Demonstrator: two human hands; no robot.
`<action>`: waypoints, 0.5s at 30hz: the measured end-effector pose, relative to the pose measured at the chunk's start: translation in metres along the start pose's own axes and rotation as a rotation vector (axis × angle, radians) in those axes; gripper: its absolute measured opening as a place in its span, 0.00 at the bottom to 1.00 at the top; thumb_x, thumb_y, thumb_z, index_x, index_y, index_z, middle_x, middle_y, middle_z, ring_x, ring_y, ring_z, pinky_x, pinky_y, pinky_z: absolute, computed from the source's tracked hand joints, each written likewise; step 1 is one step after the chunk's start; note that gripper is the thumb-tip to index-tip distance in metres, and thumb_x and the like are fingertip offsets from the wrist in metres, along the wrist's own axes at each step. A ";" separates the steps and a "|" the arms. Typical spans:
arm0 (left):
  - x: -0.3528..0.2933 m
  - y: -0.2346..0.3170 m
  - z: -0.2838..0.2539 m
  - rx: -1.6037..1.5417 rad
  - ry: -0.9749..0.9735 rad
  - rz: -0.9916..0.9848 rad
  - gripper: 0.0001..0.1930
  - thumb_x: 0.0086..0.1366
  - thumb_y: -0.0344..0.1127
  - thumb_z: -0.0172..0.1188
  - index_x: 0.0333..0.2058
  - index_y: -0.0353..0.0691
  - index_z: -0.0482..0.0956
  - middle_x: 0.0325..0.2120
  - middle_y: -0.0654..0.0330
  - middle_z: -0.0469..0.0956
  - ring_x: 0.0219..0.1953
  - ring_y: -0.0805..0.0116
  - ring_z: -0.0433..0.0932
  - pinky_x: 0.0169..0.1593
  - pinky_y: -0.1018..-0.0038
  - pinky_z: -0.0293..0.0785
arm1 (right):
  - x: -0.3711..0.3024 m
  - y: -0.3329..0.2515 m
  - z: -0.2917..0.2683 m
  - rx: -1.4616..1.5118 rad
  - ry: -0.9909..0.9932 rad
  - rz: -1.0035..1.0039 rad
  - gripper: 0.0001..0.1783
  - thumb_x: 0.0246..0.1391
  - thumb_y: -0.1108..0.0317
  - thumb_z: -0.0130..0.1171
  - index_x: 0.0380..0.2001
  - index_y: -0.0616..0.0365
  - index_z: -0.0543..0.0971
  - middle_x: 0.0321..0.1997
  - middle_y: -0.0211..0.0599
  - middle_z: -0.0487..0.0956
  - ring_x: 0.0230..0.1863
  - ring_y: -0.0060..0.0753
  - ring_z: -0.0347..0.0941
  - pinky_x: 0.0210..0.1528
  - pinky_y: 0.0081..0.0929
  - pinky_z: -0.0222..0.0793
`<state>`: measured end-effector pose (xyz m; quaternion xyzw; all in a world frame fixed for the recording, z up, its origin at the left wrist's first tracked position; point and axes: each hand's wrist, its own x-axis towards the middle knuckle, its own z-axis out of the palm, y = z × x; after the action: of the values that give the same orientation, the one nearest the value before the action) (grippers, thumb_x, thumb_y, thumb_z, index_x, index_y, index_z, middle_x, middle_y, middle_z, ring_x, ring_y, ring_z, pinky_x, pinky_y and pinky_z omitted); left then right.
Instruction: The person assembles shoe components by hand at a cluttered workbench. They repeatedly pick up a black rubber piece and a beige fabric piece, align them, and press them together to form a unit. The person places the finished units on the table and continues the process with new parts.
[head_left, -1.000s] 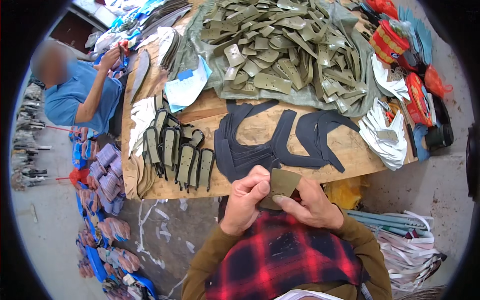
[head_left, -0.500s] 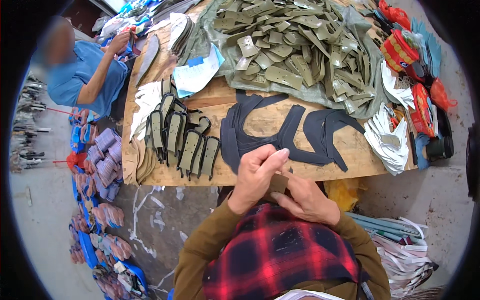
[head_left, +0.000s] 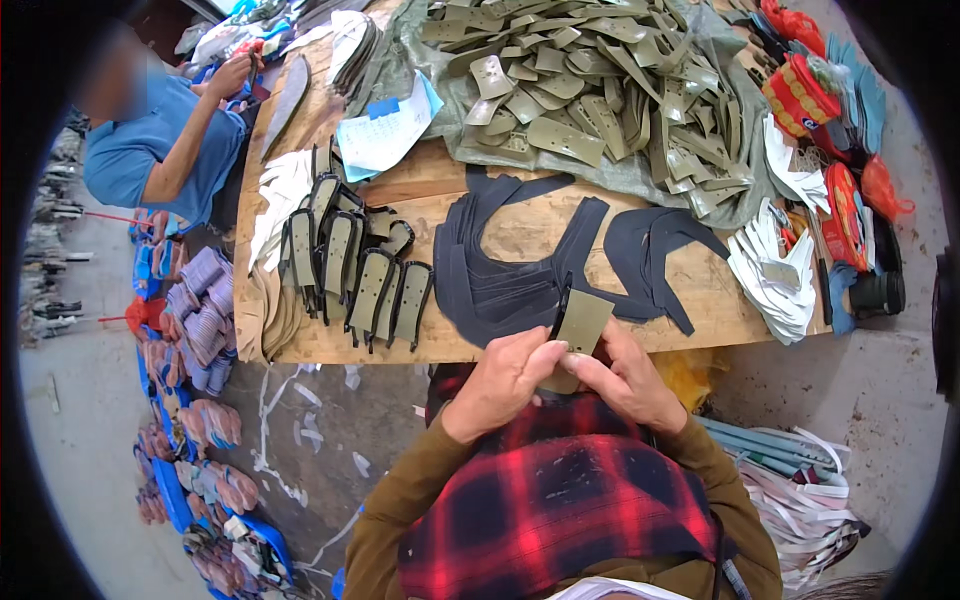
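Observation:
Over my lap, just off the table's near edge, I hold an olive-green curved plate (head_left: 584,322) with small holes and a black strip along its left edge. My left hand (head_left: 508,382) is closed on its lower left side, thumb near the strip. My right hand (head_left: 634,380) grips the lower right side, its thumb across the face. Beyond lie dark grey cut fabric pieces (head_left: 497,270), stacked and overlapping. To their left sits a cluster of olive plates with black edging (head_left: 374,290), much like the one held.
A large heap of bare olive plates (head_left: 565,135) lies on a green sheet at the back of the wooden table (head_left: 400,190). White cut pieces (head_left: 775,270) and red bags (head_left: 800,92) stand right. A person in blue (head_left: 190,140) works at far left, near bundled goods (head_left: 205,320).
The plate has come up and turned so its face shows between my hands. My left hand has dropped from above to its lower side. The table view shifts slightly.

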<state>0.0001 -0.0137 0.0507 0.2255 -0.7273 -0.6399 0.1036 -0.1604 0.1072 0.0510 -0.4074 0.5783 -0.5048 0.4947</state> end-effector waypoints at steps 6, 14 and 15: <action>0.011 0.008 -0.007 0.035 0.006 0.075 0.08 0.67 0.32 0.57 0.40 0.34 0.74 0.30 0.48 0.78 0.29 0.52 0.78 0.35 0.63 0.75 | 0.007 0.001 -0.001 -0.495 0.048 -0.318 0.21 0.55 0.74 0.59 0.52 0.66 0.69 0.46 0.50 0.75 0.43 0.50 0.76 0.43 0.39 0.70; 0.011 -0.006 -0.012 0.456 0.343 0.574 0.19 0.58 0.24 0.62 0.49 0.35 0.75 0.49 0.44 0.78 0.43 0.50 0.82 0.47 0.65 0.79 | 0.005 -0.013 0.004 -0.105 0.087 -0.270 0.31 0.54 0.75 0.59 0.61 0.63 0.65 0.62 0.49 0.68 0.58 0.44 0.72 0.58 0.34 0.68; 0.009 -0.009 -0.012 0.490 0.363 0.627 0.21 0.57 0.23 0.63 0.50 0.34 0.74 0.50 0.43 0.78 0.45 0.50 0.82 0.47 0.66 0.79 | 0.003 -0.015 0.007 0.065 0.149 -0.189 0.31 0.55 0.75 0.60 0.62 0.63 0.64 0.64 0.48 0.66 0.59 0.43 0.71 0.60 0.34 0.67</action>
<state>-0.0005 -0.0288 0.0423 0.1204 -0.8609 -0.3360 0.3626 -0.1546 0.1008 0.0651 -0.4052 0.5557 -0.5965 0.4138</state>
